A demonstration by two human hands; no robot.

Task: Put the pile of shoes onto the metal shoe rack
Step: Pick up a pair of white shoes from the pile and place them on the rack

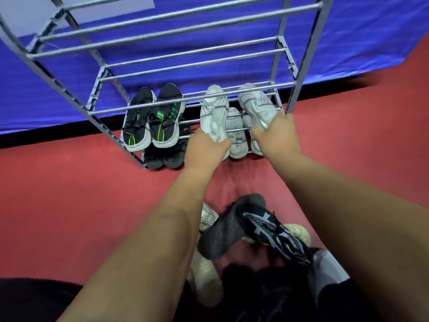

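Head view, left hand (205, 149) gripping heel of white knit shoe (214, 110), right hand (275, 133) gripping heel of pale grey shoe (254, 102), both shoes on tubular metal rack (308, 54), black mesh pair (151, 119) alongside, jumbled pile (232, 231) on red floor (69, 194).

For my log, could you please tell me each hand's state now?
Left hand: holding the white shoe by its heel.
Right hand: holding the pale grey shoe.
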